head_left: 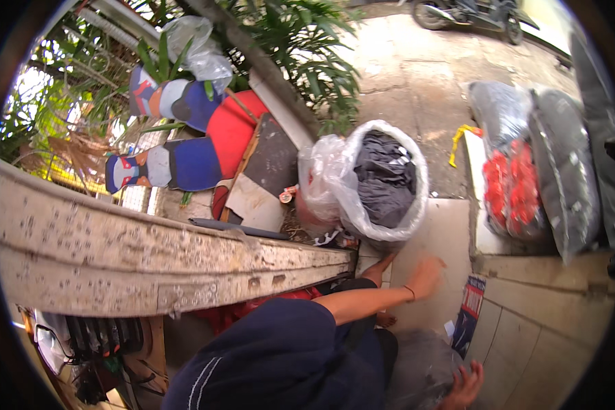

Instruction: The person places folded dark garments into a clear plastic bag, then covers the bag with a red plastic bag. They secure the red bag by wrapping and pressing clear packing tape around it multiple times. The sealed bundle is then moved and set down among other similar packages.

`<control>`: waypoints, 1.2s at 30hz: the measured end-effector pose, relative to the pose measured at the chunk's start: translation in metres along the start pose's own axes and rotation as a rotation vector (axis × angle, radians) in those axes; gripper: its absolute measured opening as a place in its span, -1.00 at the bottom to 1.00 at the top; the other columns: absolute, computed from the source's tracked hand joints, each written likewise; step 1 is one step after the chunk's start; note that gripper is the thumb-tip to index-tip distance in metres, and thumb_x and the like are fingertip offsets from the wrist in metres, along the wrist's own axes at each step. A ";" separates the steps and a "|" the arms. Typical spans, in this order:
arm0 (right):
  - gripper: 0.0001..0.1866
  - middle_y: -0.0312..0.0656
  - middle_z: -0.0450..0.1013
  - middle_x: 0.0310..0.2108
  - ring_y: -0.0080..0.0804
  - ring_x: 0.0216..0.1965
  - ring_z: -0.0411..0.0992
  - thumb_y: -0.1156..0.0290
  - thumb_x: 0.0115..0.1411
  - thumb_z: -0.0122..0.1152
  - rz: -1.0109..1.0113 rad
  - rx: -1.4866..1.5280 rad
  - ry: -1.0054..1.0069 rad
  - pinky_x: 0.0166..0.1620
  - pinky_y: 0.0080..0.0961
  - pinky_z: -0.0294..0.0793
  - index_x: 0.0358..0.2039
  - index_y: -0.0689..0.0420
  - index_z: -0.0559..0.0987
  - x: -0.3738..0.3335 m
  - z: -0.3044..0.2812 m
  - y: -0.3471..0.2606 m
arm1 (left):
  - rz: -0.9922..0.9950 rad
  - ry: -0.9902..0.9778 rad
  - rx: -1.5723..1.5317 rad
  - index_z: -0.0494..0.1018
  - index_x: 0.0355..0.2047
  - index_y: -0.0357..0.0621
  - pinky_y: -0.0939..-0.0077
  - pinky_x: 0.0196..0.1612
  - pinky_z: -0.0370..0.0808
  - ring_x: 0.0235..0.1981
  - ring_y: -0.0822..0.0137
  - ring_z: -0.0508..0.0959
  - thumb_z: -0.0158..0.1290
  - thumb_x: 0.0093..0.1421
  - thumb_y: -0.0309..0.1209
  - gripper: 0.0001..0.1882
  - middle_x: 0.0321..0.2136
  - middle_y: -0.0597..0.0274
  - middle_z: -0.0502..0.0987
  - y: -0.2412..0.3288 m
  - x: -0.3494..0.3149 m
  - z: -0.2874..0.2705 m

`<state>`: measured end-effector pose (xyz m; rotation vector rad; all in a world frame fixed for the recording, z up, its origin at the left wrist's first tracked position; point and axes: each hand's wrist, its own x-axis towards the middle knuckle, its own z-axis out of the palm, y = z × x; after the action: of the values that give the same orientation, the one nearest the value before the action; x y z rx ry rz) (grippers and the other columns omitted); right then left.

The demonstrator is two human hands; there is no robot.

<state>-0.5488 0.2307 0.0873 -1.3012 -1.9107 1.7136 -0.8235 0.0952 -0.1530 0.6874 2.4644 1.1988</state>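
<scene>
My left hand (427, 277) is blurred by motion above the pale tiled floor, just below a big clear plastic sack; whether it holds anything cannot be made out. The sack (422, 171) stands open, its rim rolled outward, with dark crumpled cloth (384, 178) inside. At the bottom right, my right hand (466, 384) has its fingers apart and slightly bent, beside a clear plastic bag (423, 365) with greyish contents. The fingertips seem to touch that bag. Between the bag and the tiled wall lies a flat dark-blue and red printed piece (469, 311).
Filled plastic bags, one with red items (512, 184) and one grey (564, 164), lean at the right. A worn pale wall (170, 256) runs along my left. Beyond it are a printed cutout board (191, 164) and plants (293, 55). A motorbike (468, 14) stands far off.
</scene>
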 end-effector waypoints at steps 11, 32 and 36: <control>-0.47 0.14 0.50 0.30 0.04 0.25 0.51 0.14 0.63 -0.03 -0.110 -1.033 1.138 0.36 -0.11 0.44 0.37 0.27 0.50 -0.285 -0.213 0.117 | 0.925 -0.892 -0.300 0.27 0.51 -0.03 -0.24 0.51 0.15 0.56 -0.22 0.19 0.12 0.46 0.01 -0.27 0.53 -0.17 0.22 0.279 -0.152 0.151; -0.07 -0.13 0.07 0.64 -0.08 0.62 0.03 -0.38 0.51 -0.18 0.092 0.933 1.448 0.61 -0.05 -0.06 0.62 0.06 0.18 -0.318 -0.273 0.299 | 0.532 -0.969 -0.226 0.28 0.53 -0.10 0.13 0.53 0.25 0.51 -0.13 0.32 -0.12 0.55 0.16 -0.24 0.49 -0.15 0.34 0.292 -0.109 0.228; -0.05 -0.12 0.06 0.64 -0.06 0.62 0.03 -0.40 0.49 -0.18 0.029 1.067 1.286 0.60 -0.03 -0.04 0.63 0.04 0.17 -0.271 -0.290 0.286 | 0.543 -0.971 -0.275 0.34 0.50 -0.11 0.15 0.52 0.27 0.48 -0.15 0.36 -0.12 0.57 0.12 -0.29 0.46 -0.15 0.39 0.295 -0.104 0.218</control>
<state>-0.0684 0.1917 0.0056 -1.3166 -0.1826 1.0231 -0.5501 0.3365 -0.0407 1.4708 1.3219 0.9744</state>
